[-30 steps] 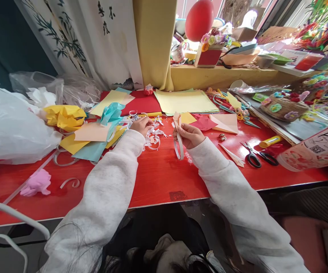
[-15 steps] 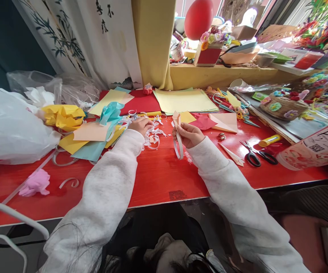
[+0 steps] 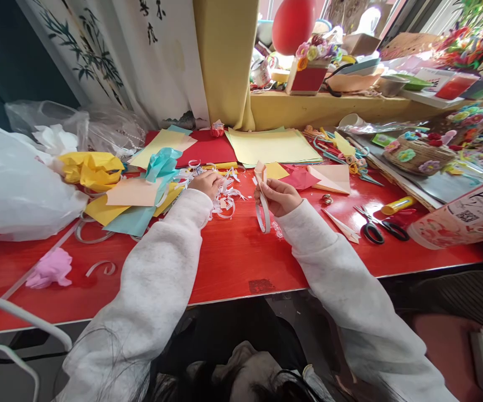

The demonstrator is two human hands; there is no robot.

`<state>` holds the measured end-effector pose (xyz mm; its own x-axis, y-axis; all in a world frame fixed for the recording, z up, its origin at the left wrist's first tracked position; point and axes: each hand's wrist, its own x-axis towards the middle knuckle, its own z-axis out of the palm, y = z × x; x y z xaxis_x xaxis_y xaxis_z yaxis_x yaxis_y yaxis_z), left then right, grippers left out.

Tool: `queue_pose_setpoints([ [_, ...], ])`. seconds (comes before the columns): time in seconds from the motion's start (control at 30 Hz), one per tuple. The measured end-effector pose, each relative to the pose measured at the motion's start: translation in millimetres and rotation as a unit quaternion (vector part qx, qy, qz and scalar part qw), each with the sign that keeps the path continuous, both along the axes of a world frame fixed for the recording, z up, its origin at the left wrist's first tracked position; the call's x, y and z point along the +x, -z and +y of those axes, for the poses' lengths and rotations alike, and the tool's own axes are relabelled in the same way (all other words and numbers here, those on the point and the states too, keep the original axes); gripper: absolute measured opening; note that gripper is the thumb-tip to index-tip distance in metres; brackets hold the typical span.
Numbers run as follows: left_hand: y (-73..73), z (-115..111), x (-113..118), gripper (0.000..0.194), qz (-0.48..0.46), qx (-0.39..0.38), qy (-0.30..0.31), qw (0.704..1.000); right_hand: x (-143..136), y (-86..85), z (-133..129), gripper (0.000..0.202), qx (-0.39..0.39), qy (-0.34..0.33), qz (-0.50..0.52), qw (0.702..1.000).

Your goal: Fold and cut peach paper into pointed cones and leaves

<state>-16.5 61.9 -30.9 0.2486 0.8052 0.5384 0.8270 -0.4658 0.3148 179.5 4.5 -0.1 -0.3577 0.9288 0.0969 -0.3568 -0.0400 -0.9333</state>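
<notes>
My right hand [image 3: 282,196] pinches a small folded piece of peach paper [image 3: 260,171] between thumb and fingers, above the red tabletop. From the same grip a white paper strip [image 3: 263,220] hangs down in a loop. To the left, my left hand [image 3: 206,183] rests at a heap of white paper scraps [image 3: 226,202], its fingers curled down into it. What those fingertips hold, if anything, is hidden.
Scissors [image 3: 380,224], a yellow tube [image 3: 397,205] and a pointed folded paper [image 3: 342,225] lie to the right. Beside them leans a pink cup [image 3: 459,215]. Coloured paper sheets [image 3: 272,146] lie at the back; a white plastic bag [image 3: 19,184] bulges on the left.
</notes>
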Motion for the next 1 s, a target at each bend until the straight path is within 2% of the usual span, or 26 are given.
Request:
queue_pose_setpoints([
  [0.17,0.6,-1,1,0.022,0.007,0.001,-0.016,1.000,0,0.9,1,0.025,0.011,0.007,-0.013,1.000],
  [0.37,1.4,3,-1,0.026,0.007,-0.001,-0.004,1.000,-1,-0.7,-1,0.027,-0.002,0.017,-0.006,1.000],
  [0.67,-3.5,1,0,0.006,-0.039,-0.020,-0.011,0.999,0,-0.1,0,0.028,-0.003,0.017,-0.007,1.000],
  [0.83,-5.1,-1,1,0.011,-0.053,-0.028,0.002,0.998,0,0.8,0,0.026,-0.003,0.014,-0.008,1.000],
  [1.0,-9.7,-5,5,0.024,-0.101,-0.082,-0.014,0.991,0,0.9,0,0.026,0.003,0.016,-0.015,1.000],
])
